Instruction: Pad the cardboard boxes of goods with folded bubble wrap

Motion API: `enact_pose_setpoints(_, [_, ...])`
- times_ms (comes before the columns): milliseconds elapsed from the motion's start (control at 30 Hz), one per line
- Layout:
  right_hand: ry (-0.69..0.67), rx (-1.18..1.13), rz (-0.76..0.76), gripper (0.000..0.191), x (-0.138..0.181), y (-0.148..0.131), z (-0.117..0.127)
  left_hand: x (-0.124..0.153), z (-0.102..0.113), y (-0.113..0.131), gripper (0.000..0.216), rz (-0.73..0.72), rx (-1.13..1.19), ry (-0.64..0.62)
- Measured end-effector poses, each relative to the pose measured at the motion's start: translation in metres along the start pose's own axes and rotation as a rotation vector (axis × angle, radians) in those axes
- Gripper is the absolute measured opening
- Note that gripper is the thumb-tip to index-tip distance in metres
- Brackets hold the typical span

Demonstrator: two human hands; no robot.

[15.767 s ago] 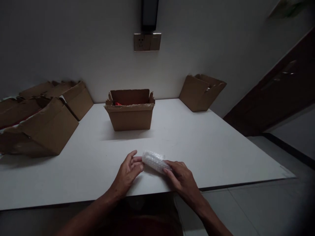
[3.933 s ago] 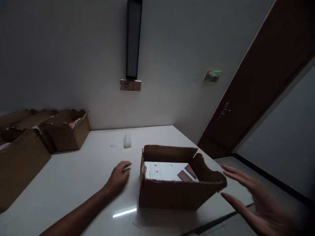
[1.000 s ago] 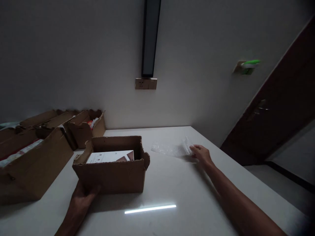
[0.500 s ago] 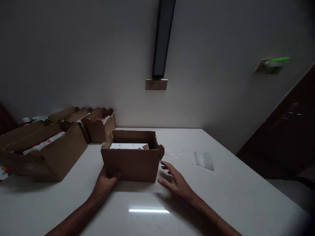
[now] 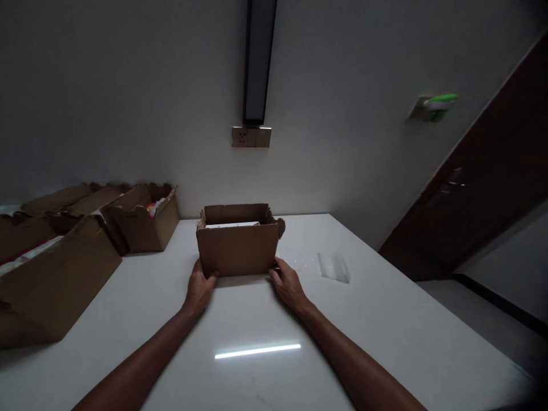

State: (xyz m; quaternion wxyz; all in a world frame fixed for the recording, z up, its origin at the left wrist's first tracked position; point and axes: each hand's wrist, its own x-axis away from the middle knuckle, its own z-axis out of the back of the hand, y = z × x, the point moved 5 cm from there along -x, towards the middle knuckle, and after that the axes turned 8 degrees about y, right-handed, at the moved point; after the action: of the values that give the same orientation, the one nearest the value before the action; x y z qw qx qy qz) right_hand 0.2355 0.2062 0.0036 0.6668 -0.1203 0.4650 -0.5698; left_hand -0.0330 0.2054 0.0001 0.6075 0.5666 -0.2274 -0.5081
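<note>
An open-topped cardboard box [image 5: 240,251] stands upright on the white table [image 5: 257,319], with a white item [image 5: 233,225] showing just above its front wall. My left hand [image 5: 200,288] grips the box's lower left corner, thumb on the front face. At the lower right corner, my right hand [image 5: 289,282] holds the box too, its thumb against the front edge. The other fingers of both hands are partly hidden behind the box sides.
Several more cardboard boxes [image 5: 141,225] with packaged goods stand on the left. Clear plastic packaging [image 5: 334,267] lies to the right of the held box. A wall socket [image 5: 251,137] and a dark door [image 5: 462,171] are beyond the table.
My right hand has come from beside the box to grip its right corner. The box now sits farther back on the table. The camera view has turned to the right.
</note>
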Motion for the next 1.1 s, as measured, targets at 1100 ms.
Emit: enact_pose_setpoints(1100, [0.814,0.09,-0.504,0.037,-0.007,0.081,0.18,-0.018,0.009,-0.022,0.05,0.009,0.009,0.077])
